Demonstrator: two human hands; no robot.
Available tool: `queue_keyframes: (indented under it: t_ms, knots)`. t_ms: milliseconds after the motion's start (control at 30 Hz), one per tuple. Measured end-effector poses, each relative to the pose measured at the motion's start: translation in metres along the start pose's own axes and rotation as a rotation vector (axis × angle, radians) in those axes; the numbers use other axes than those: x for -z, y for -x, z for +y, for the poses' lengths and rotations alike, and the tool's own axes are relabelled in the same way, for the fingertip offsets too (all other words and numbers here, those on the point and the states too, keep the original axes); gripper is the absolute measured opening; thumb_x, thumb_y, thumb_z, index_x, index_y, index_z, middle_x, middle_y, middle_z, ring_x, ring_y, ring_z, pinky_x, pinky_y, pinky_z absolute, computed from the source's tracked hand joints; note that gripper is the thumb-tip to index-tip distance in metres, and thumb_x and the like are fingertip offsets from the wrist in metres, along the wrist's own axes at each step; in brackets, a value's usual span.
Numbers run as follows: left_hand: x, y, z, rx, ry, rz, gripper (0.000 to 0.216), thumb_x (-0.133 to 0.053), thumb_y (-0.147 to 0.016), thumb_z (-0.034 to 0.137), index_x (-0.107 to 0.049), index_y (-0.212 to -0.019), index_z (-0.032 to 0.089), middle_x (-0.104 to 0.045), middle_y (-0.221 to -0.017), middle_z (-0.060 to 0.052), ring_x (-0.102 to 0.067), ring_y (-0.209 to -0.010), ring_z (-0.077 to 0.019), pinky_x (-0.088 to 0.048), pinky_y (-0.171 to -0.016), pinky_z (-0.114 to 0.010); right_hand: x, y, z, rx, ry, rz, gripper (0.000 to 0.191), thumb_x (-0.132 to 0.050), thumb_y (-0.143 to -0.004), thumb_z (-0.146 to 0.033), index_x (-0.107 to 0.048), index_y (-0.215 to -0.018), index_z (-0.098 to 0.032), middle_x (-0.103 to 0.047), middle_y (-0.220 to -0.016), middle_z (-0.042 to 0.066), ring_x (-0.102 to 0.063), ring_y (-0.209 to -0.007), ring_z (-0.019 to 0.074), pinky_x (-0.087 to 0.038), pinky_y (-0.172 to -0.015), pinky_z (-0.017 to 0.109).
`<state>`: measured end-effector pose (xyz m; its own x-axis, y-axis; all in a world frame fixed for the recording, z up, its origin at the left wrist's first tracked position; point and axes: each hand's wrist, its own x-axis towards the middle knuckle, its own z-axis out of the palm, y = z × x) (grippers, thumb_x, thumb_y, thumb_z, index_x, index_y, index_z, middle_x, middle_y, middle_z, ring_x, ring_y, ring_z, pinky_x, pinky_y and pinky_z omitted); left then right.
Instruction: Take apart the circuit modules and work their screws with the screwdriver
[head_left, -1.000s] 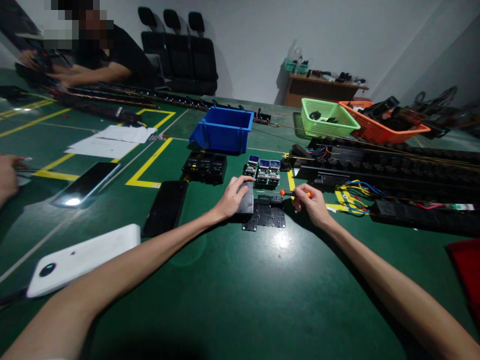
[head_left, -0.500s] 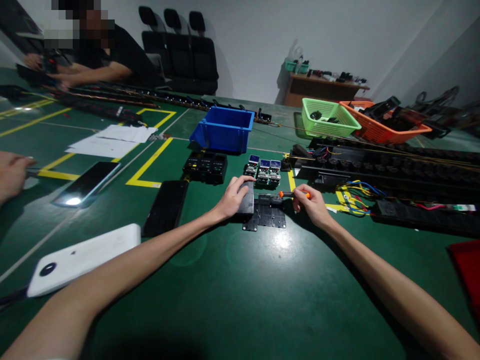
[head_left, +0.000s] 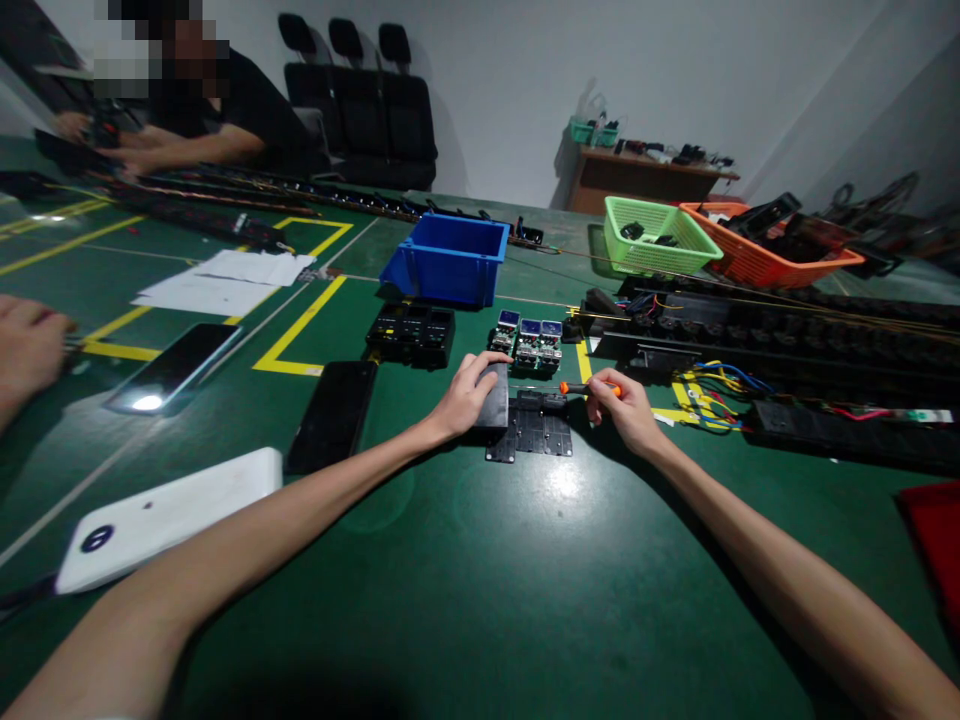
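Observation:
My left hand (head_left: 470, 393) is closed around a dark box-shaped housing (head_left: 493, 398) that stands on the green table. An orange-and-black screwdriver (head_left: 581, 388) is gripped in my right hand (head_left: 624, 405), its thin shaft pointing left toward the housing. Whether the tip touches the housing is too small to tell. Flat black plastic panels (head_left: 531, 430) lie on the table just in front of the screwdriver. Behind it sit several small circuit modules with blue-grey screens (head_left: 531, 345). Left of them rests a black device (head_left: 411, 333) with yellow marks.
A blue bin (head_left: 456, 262) stands farther back. Green (head_left: 660, 235) and orange (head_left: 772, 248) baskets hold parts at the back right. Long black assemblies with wires (head_left: 697, 325) lie right. Phones, a white power bank (head_left: 172, 515) and papers (head_left: 225, 280) lie left. Another person's hand (head_left: 30, 350) is at the left edge.
My screwdriver has shifted very slightly. My left hand and the housing stay in place. The other person's hand at the left edge has moved a little to the right.

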<state>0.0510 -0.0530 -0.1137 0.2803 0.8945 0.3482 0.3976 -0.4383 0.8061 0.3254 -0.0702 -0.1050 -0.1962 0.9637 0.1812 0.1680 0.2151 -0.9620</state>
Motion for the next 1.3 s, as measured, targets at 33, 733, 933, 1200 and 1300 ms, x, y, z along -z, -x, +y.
queue_keyframes:
  t_ms: [33,733,933,1200,1300]
  knots:
    - [0.0001,0.0002,0.0005,0.004,-0.003,0.0,0.034,-0.036,-0.093,0.026,-0.055,-0.12,0.023,-0.056,-0.114,-0.005,-0.049,-0.11,-0.0203,-0.035,-0.106,-0.037,0.0001,0.0,0.0,-0.003,0.001,-0.006,0.028,-0.058,-0.088,-0.046,-0.054,-0.08,-0.02,-0.056,-0.05,-0.004,-0.048,-0.044,0.0097,-0.037,-0.047,0.022]
    - [0.0009,0.0005,0.0018,0.018,-0.014,-0.006,0.035,-0.035,-0.093,0.026,-0.056,-0.12,0.023,-0.055,-0.111,-0.005,-0.049,-0.108,-0.0202,-0.035,-0.105,-0.037,0.0002,-0.0002,-0.0002,0.002,-0.008,-0.006,0.029,-0.063,-0.084,-0.046,-0.054,-0.088,-0.02,-0.054,-0.056,-0.005,-0.048,-0.049,0.0097,-0.039,-0.05,0.023]
    - [0.0014,0.0009,0.0029,0.014,-0.01,-0.014,0.035,-0.035,-0.093,0.027,-0.056,-0.12,0.023,-0.054,-0.108,-0.005,-0.05,-0.106,-0.0197,-0.036,-0.104,-0.036,-0.0008,0.0008,-0.0044,-0.012,0.098,0.001,0.033,-0.057,-0.087,-0.05,-0.052,-0.076,-0.019,-0.048,-0.049,-0.006,-0.04,-0.04,0.0073,-0.029,-0.043,0.022]
    - [0.0007,0.001,0.0018,0.016,-0.008,-0.003,0.034,-0.035,-0.093,0.027,-0.056,-0.12,0.024,-0.055,-0.111,-0.005,-0.049,-0.108,-0.0199,-0.036,-0.105,-0.037,-0.0029,0.0002,-0.0055,-0.035,0.086,-0.006,0.032,-0.057,-0.087,-0.051,-0.053,-0.079,-0.02,-0.054,-0.057,-0.004,-0.049,-0.049,0.0101,-0.039,-0.049,0.023]
    - [0.0003,0.0006,0.0011,0.017,-0.004,-0.001,0.034,-0.036,-0.093,0.027,-0.056,-0.12,0.024,-0.055,-0.111,-0.005,-0.049,-0.108,-0.02,-0.036,-0.105,-0.037,-0.0016,0.001,-0.0047,0.004,0.056,0.035,0.03,-0.068,-0.08,-0.044,-0.054,-0.096,-0.023,-0.059,-0.075,-0.003,-0.054,-0.06,0.011,-0.044,-0.056,0.023]
